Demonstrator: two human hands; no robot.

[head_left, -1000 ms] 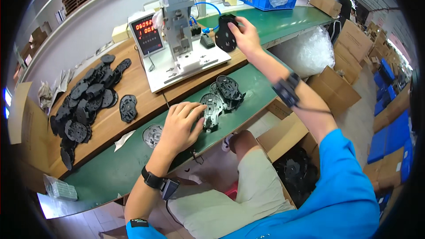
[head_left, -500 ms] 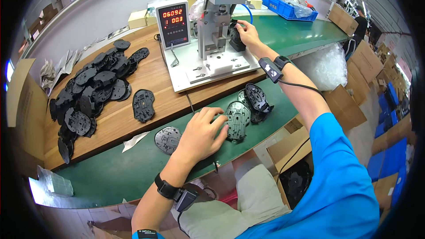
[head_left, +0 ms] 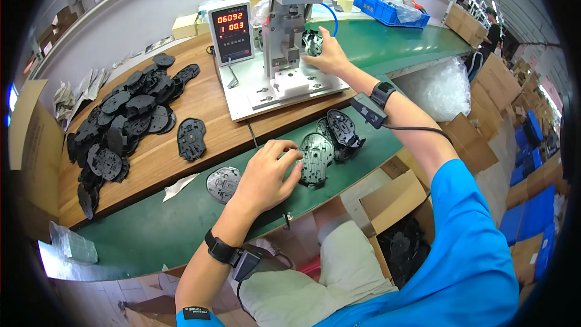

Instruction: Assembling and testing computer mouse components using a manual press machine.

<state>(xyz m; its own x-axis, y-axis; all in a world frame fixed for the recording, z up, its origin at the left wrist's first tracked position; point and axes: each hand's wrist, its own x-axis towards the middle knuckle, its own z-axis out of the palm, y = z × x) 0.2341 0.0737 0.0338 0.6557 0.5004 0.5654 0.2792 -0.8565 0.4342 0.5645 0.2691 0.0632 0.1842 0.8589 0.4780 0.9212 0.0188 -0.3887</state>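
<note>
Beside the press column (head_left: 284, 36), my right hand (head_left: 330, 54) has its thumb and fingers closed around a dark plastic mouse shell (head_left: 313, 43) with pale glints on its face. My left hand (head_left: 266, 175) hovers low over the green bench edge, fingers spread and curved, holding nothing. Its thumb and fingertips come close to a grey-black mouse base plate (head_left: 316, 158); whether they touch it I cannot tell. Just right of that plate lies another mouse shell (head_left: 344, 130), overlapping a further piece. A rounded dark plate (head_left: 223, 184) lies left of my left hand.
Many black plates form a heap (head_left: 124, 112) on the wooden board, with a single plate (head_left: 191, 139) apart from it. A display box (head_left: 231, 33) with red digits stands beside the press. Cardboard boxes (head_left: 393, 200) sit below the bench; a blue crate (head_left: 390, 9) stands farther back.
My right hand has turned the mouse shell by the press, so a lighter, detailed face shows. My left hand stays by the base plate. The whole view has shifted slightly.
</note>
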